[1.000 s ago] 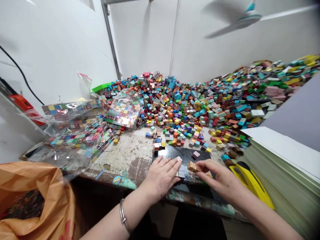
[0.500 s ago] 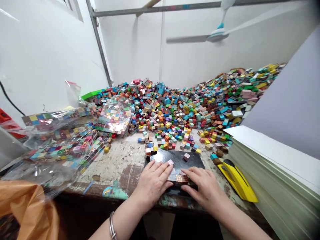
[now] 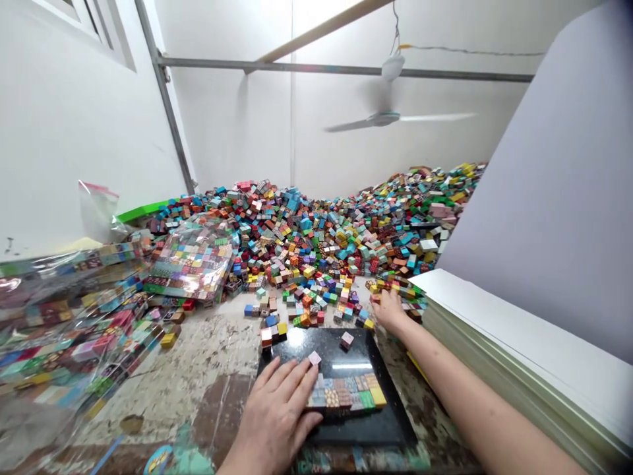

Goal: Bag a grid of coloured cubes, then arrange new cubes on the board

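My left hand (image 3: 277,415) lies flat with fingers stretched out on the near left of a black slab (image 3: 346,429), its fingertips against a tight block of small coloured cubes (image 3: 351,392) set on the slab. Two loose pinkish cubes (image 3: 346,340) sit further back on the slab. My right hand (image 3: 390,310) reaches forward past the slab's far right corner into the loose coloured cubes (image 3: 316,300) at the pile's edge. Its fingers curl down onto the cubes, and whether they hold one is hidden.
A huge heap of coloured cubes (image 3: 321,231) fills the back of the worn table (image 3: 208,369). Clear bags of packed cubes (image 3: 74,316) lie at left. A stack of white sheets (image 3: 519,349) stands at right. A ceiling fan (image 3: 390,115) spins above.
My right hand left the cube block on the slab and reached forward to the loose cubes. The left hand stayed on the slab. The view tilted downward and closer.
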The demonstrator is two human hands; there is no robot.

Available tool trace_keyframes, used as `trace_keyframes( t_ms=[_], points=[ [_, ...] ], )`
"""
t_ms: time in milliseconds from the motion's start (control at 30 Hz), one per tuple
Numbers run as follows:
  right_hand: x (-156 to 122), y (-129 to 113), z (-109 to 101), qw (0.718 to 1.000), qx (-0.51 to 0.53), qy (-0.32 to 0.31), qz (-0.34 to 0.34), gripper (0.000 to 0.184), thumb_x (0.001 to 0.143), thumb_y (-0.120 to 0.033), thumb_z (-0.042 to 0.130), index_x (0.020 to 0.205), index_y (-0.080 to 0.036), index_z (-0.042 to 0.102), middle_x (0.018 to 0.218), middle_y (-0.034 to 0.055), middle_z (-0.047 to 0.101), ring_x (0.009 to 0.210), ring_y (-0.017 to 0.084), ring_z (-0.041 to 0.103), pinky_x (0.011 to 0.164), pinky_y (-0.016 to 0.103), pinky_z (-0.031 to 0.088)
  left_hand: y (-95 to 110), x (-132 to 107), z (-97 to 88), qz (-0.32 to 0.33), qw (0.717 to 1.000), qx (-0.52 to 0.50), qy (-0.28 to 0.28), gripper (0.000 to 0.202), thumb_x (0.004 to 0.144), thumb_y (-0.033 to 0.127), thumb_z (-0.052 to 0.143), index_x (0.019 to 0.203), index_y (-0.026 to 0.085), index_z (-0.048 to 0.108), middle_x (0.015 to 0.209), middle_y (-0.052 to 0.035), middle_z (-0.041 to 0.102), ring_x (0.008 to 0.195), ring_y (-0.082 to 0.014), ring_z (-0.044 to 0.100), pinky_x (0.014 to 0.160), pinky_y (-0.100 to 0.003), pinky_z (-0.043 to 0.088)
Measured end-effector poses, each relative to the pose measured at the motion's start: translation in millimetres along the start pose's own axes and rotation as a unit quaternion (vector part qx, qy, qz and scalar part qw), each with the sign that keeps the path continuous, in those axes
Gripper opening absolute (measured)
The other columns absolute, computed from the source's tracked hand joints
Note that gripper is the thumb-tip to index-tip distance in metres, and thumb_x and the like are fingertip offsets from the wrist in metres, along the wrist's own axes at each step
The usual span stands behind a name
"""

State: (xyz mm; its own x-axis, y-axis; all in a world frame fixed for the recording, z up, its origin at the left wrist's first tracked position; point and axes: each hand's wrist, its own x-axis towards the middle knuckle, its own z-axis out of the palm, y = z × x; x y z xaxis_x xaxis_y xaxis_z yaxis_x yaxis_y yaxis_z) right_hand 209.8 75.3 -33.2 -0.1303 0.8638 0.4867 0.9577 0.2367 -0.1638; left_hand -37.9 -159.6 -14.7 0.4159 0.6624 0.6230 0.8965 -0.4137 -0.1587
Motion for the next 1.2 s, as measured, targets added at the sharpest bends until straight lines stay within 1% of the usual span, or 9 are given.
trace_keyframes(
  t_ms=[100, 167, 233, 333, 433, 533, 767, 967, 1200],
  points=[
    [22, 4, 11, 0.981, -0.023, -0.057, 0.186, 0.038, 0.085, -0.036, 0.053, 0.117, -0.017, 0.049, 0.128, 0.0108, 0.043, 0.113, 0.026, 0.043, 0.093, 0.049, 0.037, -6, 2, -1.1, 0.053, 0.998, 0.04, 0.003, 0.051, 0.086, 0.048, 0.045, 0.126, 0.018, 0.046, 0.126, -0.0028, 0.053, 0.111, -0.0186, 0.051, 0.097, -0.032, 0.039],
    [33, 8, 11, 0.958, -0.03, -0.082, 0.274, 0.049, 0.083, -0.039, 0.055, 0.125, -0.017, 0.042, 0.135, 0.0119, 0.034, 0.122, 0.031, 0.033, 0.097, 0.054, 0.03, -12, -1, -2.5, 0.065, 0.997, 0.049, 0.012, 0.054, 0.085, 0.048, 0.045, 0.128, 0.015, 0.044, 0.128, -0.0059, 0.05, 0.117, -0.0205, 0.047, 0.099, -0.032, 0.037],
    [39, 14, 8, 0.938, -0.031, -0.102, 0.331, 0.058, 0.083, -0.042, 0.053, 0.132, -0.018, 0.033, 0.138, 0.0128, 0.029, 0.124, 0.033, 0.029, 0.097, 0.055, 0.028, -21, -11, -3.2, 0.038, 0.998, 0.042, 0.035, 0.055, 0.085, 0.047, 0.045, 0.129, 0.014, 0.043, 0.127, -0.0073, 0.051, 0.118, -0.0213, 0.045, 0.101, -0.033, 0.036],
    [45, 21, 4, 0.92, -0.025, -0.125, 0.37, 0.07, 0.081, -0.053, 0.048, 0.136, -0.016, 0.025, 0.136, 0.0195, 0.028, 0.121, 0.035, 0.032, 0.092, 0.053, 0.033, -39, -41, -1.0, -0.053, 0.997, 0.025, 0.046, 0.05, 0.087, 0.041, 0.043, 0.131, 0.017, 0.04, 0.125, -0.0063, 0.053, 0.115, -0.0205, 0.049, 0.098, -0.032, 0.041],
    [48, 23, 5, 0.92, -0.027, -0.144, 0.363, 0.08, 0.073, -0.065, 0.047, 0.133, -0.015, 0.031, 0.133, 0.0253, 0.028, 0.118, 0.042, 0.033, 0.088, 0.056, 0.032, -55, -75, 4.6, -0.144, 0.99, 0.006, 0.016, 0.046, 0.088, 0.037, 0.042, 0.13, 0.019, 0.039, 0.124, -0.0058, 0.053, 0.11, -0.0202, 0.053, 0.087, -0.029, 0.05],
    [49, 16, 10, 0.933, -0.028, -0.164, 0.32, 0.072, 0.07, -0.062, 0.052, 0.126, -0.018, 0.039, 0.128, 0.0215, 0.035, 0.112, 0.041, 0.041, 0.088, 0.052, 0.034, -61, -93, 10.4, -0.171, 0.985, -0.015, 0.001, 0.044, 0.088, 0.037, 0.041, 0.128, 0.018, 0.041, 0.122, -0.0063, 0.054, 0.107, -0.0201, 0.055, 0.083, -0.029, 0.052],
    [44, -14, 13, 0.965, -0.005, -0.191, 0.181, 0.062, 0.073, -0.043, 0.057, 0.127, -0.019, 0.038, 0.119, 0.0137, 0.048, 0.107, 0.028, 0.049, 0.086, 0.037, 0.041, -60, -86, 13.7, -0.135, 0.99, -0.02, 0.025, 0.04, 0.089, 0.041, 0.04, 0.119, 0.016, 0.049, 0.113, -0.007, 0.06, 0.101, -0.0186, 0.059, 0.08, -0.026, 0.054],
    [47, -20, 11, 0.973, -0.009, -0.179, 0.144, 0.068, 0.068, -0.032, 0.063, 0.13, -0.019, 0.037, 0.131, 0.0151, 0.039, 0.117, 0.036, 0.038, 0.09, 0.046, 0.035, -59, -89, 11.4, -0.134, 0.991, -0.02, 0.007, 0.038, 0.088, 0.039, 0.043, 0.117, 0.015, 0.051, 0.114, -0.0074, 0.06, 0.103, -0.0187, 0.058, 0.08, -0.026, 0.054],
    [45, -18, 5, 0.975, 0.058, -0.194, 0.089, 0.053, 0.071, -0.026, 0.061, 0.123, -0.023, 0.048, 0.108, 0.0094, 0.06, 0.098, 0.027, 0.055, 0.086, 0.038, 0.04, -57, -92, 13.8, -0.15, 0.988, -0.028, 0.0, 0.038, 0.086, 0.038, 0.048, 0.116, 0.016, 0.053, 0.115, -0.007, 0.059, 0.103, -0.0194, 0.058, 0.082, -0.026, 0.053]
  ],
)
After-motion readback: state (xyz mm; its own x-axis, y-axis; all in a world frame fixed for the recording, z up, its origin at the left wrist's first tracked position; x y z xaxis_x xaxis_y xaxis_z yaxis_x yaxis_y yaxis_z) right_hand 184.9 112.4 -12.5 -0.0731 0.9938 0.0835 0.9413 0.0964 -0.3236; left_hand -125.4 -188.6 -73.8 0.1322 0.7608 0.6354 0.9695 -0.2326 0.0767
